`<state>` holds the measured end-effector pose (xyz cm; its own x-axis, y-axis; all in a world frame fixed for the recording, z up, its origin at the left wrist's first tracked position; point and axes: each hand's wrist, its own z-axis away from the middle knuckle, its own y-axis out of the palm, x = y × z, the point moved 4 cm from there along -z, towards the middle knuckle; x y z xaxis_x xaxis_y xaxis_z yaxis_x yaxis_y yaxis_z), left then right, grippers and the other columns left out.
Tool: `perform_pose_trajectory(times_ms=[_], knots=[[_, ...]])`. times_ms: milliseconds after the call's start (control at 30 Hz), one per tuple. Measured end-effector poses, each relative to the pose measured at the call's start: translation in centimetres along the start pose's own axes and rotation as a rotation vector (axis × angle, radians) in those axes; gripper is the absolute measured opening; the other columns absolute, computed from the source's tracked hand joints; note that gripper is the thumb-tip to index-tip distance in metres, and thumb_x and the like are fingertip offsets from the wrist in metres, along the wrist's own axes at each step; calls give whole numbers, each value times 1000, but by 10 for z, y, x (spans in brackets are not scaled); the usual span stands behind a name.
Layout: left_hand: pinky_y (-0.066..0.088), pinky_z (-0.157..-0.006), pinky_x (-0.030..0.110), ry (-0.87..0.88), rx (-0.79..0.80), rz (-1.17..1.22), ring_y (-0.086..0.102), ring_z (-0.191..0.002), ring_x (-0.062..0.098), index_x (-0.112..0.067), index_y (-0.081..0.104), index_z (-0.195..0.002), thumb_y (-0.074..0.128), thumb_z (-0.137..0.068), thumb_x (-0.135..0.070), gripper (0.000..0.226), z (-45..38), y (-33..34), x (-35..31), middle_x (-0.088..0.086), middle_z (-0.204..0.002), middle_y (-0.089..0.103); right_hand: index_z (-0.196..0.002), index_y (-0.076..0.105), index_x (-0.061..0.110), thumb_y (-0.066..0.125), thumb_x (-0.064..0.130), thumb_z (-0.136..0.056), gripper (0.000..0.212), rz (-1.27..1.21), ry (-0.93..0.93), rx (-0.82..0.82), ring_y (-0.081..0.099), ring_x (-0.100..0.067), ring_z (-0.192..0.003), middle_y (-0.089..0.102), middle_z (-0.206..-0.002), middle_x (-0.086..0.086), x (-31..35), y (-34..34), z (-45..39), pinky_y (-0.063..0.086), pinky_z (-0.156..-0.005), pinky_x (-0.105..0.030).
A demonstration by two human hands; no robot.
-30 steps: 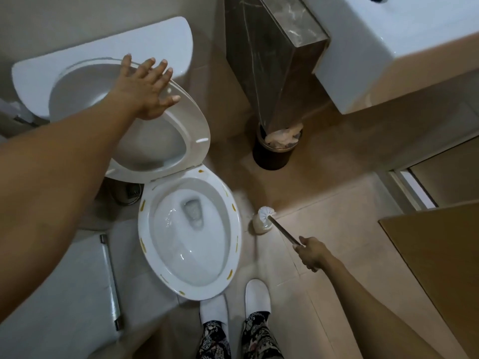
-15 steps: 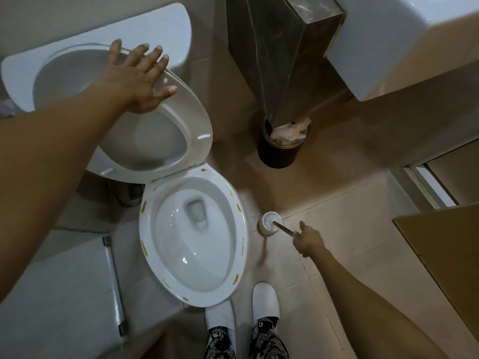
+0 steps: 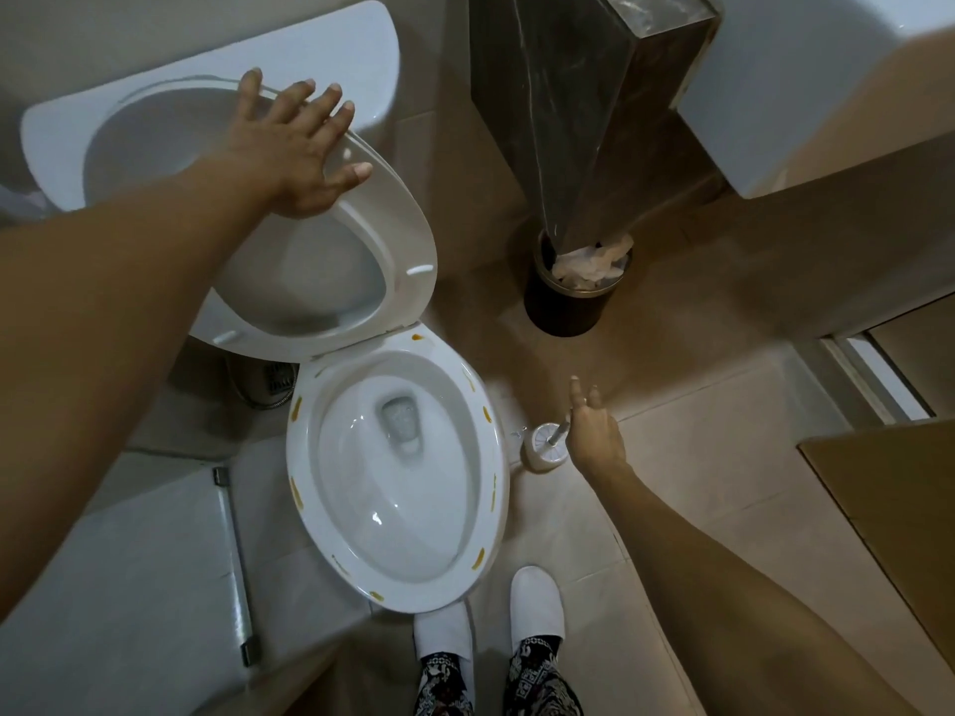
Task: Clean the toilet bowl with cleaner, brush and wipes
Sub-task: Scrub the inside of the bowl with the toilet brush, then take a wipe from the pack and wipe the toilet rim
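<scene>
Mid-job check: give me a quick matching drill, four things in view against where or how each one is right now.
Things:
1. toilet brush
2. seat
3. waste bin
4. left hand

States:
A. full of crumpled paper
B. raised
C. standing in its holder on the floor
D. spread flat on the raised seat

Pairs: 1-C, 2-B, 3-A, 4-D

Toilet bowl [image 3: 398, 478] centre w/ seat [image 3: 330, 250] tipped up behind it, tank [image 3: 206, 59] behind seat, brush holder [image 3: 549, 447] just R of bowl on floor, bin [image 3: 568, 297] further back R — under the sink [image 3: 806, 95], slippers [image 3: 535, 602] in front of bowl.
</scene>
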<state>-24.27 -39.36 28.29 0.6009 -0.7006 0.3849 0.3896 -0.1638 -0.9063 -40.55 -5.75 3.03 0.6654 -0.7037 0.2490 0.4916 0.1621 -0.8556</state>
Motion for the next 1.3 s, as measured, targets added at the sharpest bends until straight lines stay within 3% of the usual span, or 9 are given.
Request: perform_pose_trajectory(times_ms=[133,233,300,567,833,1033,1300], knots=[[-10,-113,53,1,-7,-10,-5,-147,18,-20,-1,-152,3,-88,-67,80,-1,0,0,0,-160,-5,-154,10,20,51,5,-94,74,-10,-29,-42,39,-35,-132,8,-158,-16,-4,7,13,48,-92,-40],[-10,-112,53,3,-6,-15,-5,-147,19,-20,-2,-152,2,-86,-68,81,-1,0,0,0,-160,-4,-154,7,16,49,14,-97,71,-18,-62,-86,13,-33,-146,5,-159,-18,-9,14,25,32,-110,-37],[-9,-112,53,4,-10,-13,-5,-147,19,-20,-1,-152,2,-86,-67,81,-1,0,0,1,-160,-4,-154,6,14,45,19,-99,68,1,-78,-113,7,-32,-147,4,-159,-18,-12,18,33,23,-115,-37],[-9,-112,54,-3,15,-18,-5,-147,19,-19,-1,-152,4,-89,-66,79,0,-2,-1,1,-160,-4,-154,8,13,41,25,-100,63,14,-90,-117,5,-30,-148,6,-160,-16,-17,16,46,21,-115,-40],[-6,-114,51,-47,56,43,-2,-147,18,-15,2,-152,9,-93,-63,76,4,-11,-5,2,-160,-3,-153,4,14,34,40,-101,66,186,-45,25,-1,-28,-148,3,-160,-12,-12,-36,42,12,-118,-42],[-5,-116,47,-54,69,177,-8,-147,23,-12,-1,-152,14,-96,-59,75,17,-26,-6,7,-159,-9,-154,4,16,28,47,-101,66,256,-47,204,-8,-30,-147,-4,-160,-14,39,-103,19,5,-118,-47],[-3,-115,49,-106,44,296,-9,-146,22,-12,-1,-152,17,-97,-57,73,95,-64,12,7,-159,-11,-152,16,12,27,45,-101,62,269,-230,49,2,-31,-147,10,-159,-17,149,-214,44,12,-117,-48]])
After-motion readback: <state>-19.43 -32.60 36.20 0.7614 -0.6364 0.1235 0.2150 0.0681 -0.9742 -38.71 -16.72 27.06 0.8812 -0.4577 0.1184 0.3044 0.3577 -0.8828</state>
